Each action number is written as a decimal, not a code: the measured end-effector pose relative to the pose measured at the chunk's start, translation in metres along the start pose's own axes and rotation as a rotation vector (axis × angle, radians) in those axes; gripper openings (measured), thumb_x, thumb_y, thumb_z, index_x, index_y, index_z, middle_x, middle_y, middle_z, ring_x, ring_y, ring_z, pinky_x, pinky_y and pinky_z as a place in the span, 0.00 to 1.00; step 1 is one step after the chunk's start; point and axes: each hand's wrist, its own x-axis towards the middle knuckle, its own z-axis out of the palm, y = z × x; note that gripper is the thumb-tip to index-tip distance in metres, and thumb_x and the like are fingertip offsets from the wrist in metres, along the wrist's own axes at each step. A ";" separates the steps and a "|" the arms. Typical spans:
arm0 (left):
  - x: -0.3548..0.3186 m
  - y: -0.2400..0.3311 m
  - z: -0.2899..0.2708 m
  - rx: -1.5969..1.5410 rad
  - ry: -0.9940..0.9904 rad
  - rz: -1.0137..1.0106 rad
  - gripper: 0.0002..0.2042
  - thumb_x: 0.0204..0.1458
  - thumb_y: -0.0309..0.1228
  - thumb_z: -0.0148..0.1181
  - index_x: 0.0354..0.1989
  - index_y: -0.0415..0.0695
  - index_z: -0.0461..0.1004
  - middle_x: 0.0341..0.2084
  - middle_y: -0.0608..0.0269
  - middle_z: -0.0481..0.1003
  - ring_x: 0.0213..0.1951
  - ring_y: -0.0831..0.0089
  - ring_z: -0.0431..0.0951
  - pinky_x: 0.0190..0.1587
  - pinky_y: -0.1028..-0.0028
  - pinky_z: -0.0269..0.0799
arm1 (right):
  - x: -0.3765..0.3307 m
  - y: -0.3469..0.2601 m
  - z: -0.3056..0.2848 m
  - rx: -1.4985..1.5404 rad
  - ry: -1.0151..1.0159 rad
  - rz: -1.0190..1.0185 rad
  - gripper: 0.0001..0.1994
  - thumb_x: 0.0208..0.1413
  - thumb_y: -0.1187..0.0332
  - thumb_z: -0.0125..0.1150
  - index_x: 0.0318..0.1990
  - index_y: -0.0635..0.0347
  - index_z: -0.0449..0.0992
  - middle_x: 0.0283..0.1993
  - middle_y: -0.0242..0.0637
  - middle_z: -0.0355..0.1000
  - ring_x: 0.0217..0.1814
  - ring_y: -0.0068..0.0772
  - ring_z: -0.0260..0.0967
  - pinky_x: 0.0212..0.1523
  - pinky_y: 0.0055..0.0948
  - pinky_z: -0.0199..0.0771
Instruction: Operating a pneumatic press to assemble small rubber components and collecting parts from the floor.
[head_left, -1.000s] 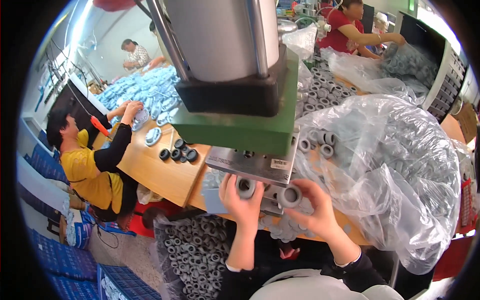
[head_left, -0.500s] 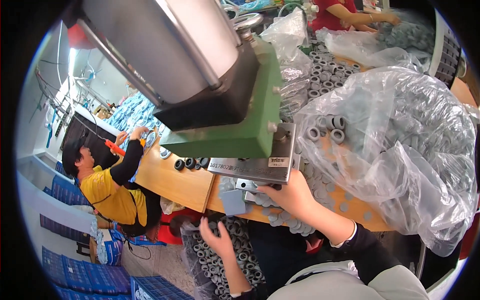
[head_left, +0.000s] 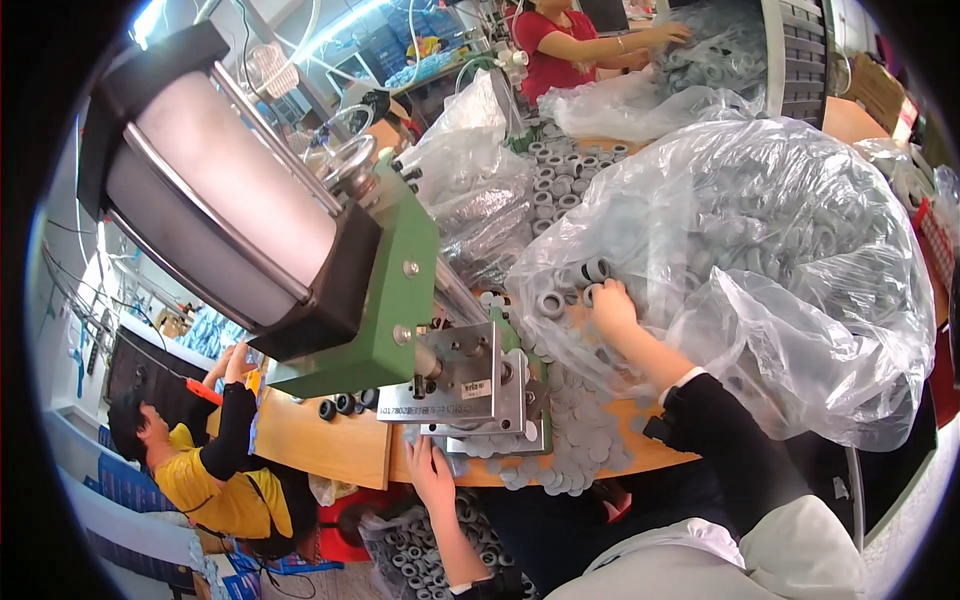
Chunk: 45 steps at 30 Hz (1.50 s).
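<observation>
My right hand (head_left: 614,312) reaches to the mouth of a clear plastic bag (head_left: 800,290), its fingers closed on a grey ring; part of that ring is hidden behind them. Two loose grey rings, one of them a pale-faced ring (head_left: 550,304), lie beside these fingers. At the front left edge of a bench press with a green head (head_left: 385,290), my left hand (head_left: 431,478) has its fingers stretched out, close to the lower metal die plate. Nothing shows in it. Above that plate sits an engraved steel block (head_left: 440,385). Flat grey discs (head_left: 570,440) are scattered right of the die.
An open bag of grey rings (head_left: 420,555) stands below the table edge, near my left forearm. More rings (head_left: 560,180) lie behind the press. A person in yellow (head_left: 215,470) works at the left; another in red (head_left: 550,45) handles a bag at the back.
My right hand has left the die and moved right to the rings at the bag. My left hand has risen from over the lower bag to the press. The view has shifted.
</observation>
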 end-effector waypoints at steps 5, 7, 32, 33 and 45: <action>-0.015 0.032 -0.023 -0.161 0.233 -0.087 0.18 0.51 0.29 0.53 0.49 0.33 0.68 0.49 0.44 0.69 0.56 0.46 0.63 0.58 0.58 0.57 | -0.041 -0.038 -0.035 0.342 0.100 -0.017 0.20 0.40 0.65 0.66 0.41 0.63 0.69 0.42 0.47 0.65 0.47 0.49 0.64 0.44 0.41 0.68; -0.006 0.069 -0.035 -0.208 0.309 0.017 0.18 0.50 0.29 0.55 0.48 0.33 0.69 0.48 0.45 0.70 0.53 0.47 0.65 0.56 0.59 0.58 | -0.061 -0.046 -0.068 0.477 0.142 -0.050 0.20 0.39 0.67 0.67 0.41 0.62 0.68 0.42 0.46 0.65 0.46 0.48 0.64 0.44 0.40 0.68; -0.146 -0.001 -0.046 0.006 0.446 -0.702 0.29 0.47 0.30 0.62 0.56 0.36 0.57 0.54 0.48 0.59 0.56 0.57 0.61 0.57 0.62 0.58 | -0.133 -0.176 -0.103 0.724 -0.109 -0.432 0.21 0.35 0.67 0.69 0.40 0.65 0.72 0.37 0.47 0.71 0.44 0.48 0.67 0.45 0.39 0.68; -0.147 -0.002 -0.055 0.059 0.434 -0.797 0.30 0.48 0.33 0.61 0.57 0.36 0.55 0.55 0.49 0.58 0.58 0.56 0.58 0.58 0.60 0.55 | -0.128 -0.177 -0.099 0.697 -0.105 -0.426 0.18 0.35 0.68 0.68 0.36 0.65 0.71 0.33 0.45 0.71 0.42 0.48 0.68 0.42 0.39 0.70; -0.001 -0.003 -0.006 0.056 0.132 -0.010 0.13 0.50 0.29 0.54 0.44 0.36 0.73 0.45 0.50 0.72 0.53 0.49 0.67 0.54 0.60 0.61 | -0.142 -0.142 -0.095 0.999 -0.065 -0.317 0.25 0.43 0.67 0.68 0.50 0.64 0.68 0.44 0.46 0.71 0.46 0.41 0.71 0.44 0.35 0.71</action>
